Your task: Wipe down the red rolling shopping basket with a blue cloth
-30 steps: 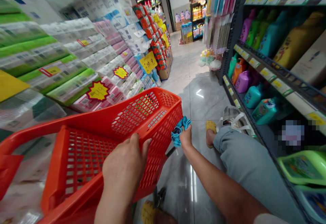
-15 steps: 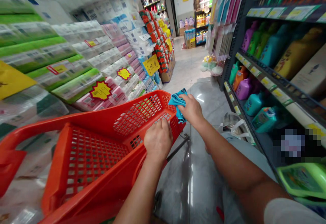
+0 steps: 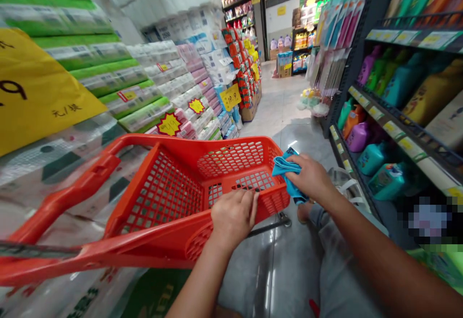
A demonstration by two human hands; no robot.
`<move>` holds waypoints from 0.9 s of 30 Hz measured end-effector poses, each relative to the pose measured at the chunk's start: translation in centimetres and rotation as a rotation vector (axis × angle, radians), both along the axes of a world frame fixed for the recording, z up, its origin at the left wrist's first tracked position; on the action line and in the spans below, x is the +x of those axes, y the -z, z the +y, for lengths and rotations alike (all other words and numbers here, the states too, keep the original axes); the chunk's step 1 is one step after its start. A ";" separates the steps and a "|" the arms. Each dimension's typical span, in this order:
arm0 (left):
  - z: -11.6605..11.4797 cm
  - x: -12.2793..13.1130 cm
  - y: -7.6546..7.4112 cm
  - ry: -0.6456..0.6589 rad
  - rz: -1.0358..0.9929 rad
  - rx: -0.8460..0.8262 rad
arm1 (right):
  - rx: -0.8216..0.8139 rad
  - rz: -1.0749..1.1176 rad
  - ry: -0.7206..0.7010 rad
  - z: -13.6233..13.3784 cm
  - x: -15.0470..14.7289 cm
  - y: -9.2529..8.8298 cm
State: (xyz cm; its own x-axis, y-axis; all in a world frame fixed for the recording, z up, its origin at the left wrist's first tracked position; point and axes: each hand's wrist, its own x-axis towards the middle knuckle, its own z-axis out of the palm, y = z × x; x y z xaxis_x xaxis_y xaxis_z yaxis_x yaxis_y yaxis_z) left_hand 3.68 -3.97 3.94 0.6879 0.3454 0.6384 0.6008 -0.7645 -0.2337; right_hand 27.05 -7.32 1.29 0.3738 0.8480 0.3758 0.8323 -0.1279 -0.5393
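Note:
A red plastic shopping cart (image 3: pixel 152 236) with perforated walls stands in front of me, its handle (image 3: pixel 68 202) at the left. My left hand (image 3: pixel 233 217) is closed over the near side rim of its basket, fingers curled over the edge. In my right hand (image 3: pixel 313 178) is a folded blue cloth (image 3: pixel 285 166), pinched between thumb and fingers. The cloth lies against the rim at the cart's far right end, and part of it hangs down outside. The bottom of the basket shows through as a grid.
Packs of tissue paper (image 3: pixel 83 50) are stacked along the left, with a large yellow price sign (image 3: pixel 43 96). At right, a dark shelf holds bottles (image 3: pixel 372 156). A white bag (image 3: pixel 347 183) sits beside that shelf. Grey floor tiles (image 3: pixel 275 91) run down the aisle.
The cart appears further right and more level in view, showing more of its handle. Both hands shift right with it. My left hand stays on the rim and my right keeps the cloth.

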 end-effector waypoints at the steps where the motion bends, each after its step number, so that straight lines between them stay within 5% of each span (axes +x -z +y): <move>1: -0.2 -0.2 -0.1 0.009 0.004 -0.012 | 0.013 -0.026 -0.020 -0.7 -0.2 0.1; 5: -0.5 -1.0 -0.1 0.024 0.005 -0.046 | 0.108 0.012 -0.089 -2.7 -0.3 1.1; 10: 0.8 -2.2 -0.6 0.030 0.001 -0.077 | 0.151 0.139 0.005 -3.9 -0.2 2.1; 15: 1.2 -2.6 -1.0 -0.007 0.011 -0.165 | 0.146 0.193 -0.148 -5.0 -2.3 2.6; 20: -2.9 -0.2 1.4 0.154 -0.028 -0.267 | 0.175 0.222 -0.115 -4.1 -4.1 2.9; 23: -4.8 0.4 3.1 0.119 -0.137 -0.283 | 0.154 0.194 -0.229 -3.5 -5.0 2.9; 27: -4.9 -0.9 3.7 0.052 -0.131 -0.310 | 0.164 0.197 -0.102 -2.7 -5.7 2.7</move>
